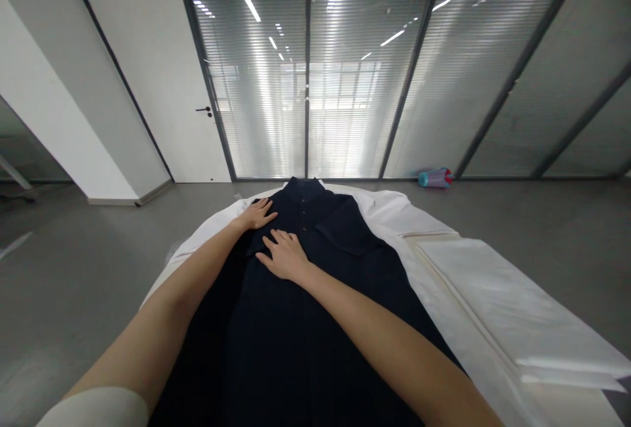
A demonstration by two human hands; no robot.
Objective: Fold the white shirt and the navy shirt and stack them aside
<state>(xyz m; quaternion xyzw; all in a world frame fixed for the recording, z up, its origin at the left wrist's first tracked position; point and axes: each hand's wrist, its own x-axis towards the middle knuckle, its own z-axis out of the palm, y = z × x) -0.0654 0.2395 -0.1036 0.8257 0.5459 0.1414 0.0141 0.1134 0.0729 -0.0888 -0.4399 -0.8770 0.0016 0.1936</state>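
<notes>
A dark navy buttoned shirt lies spread lengthwise on a white-covered table, collar at the far end. My left hand rests flat on the shirt's left shoulder area, fingers stretched out. My right hand lies flat on the chest just left of the button placket, fingers spread. A chest pocket shows to the right of the buttons. Neither hand grips anything.
Folded white cloth or sheets lie on the table's right side. A teal and pink bottle-like object lies on the grey floor by the glass partition. A white door stands at the left.
</notes>
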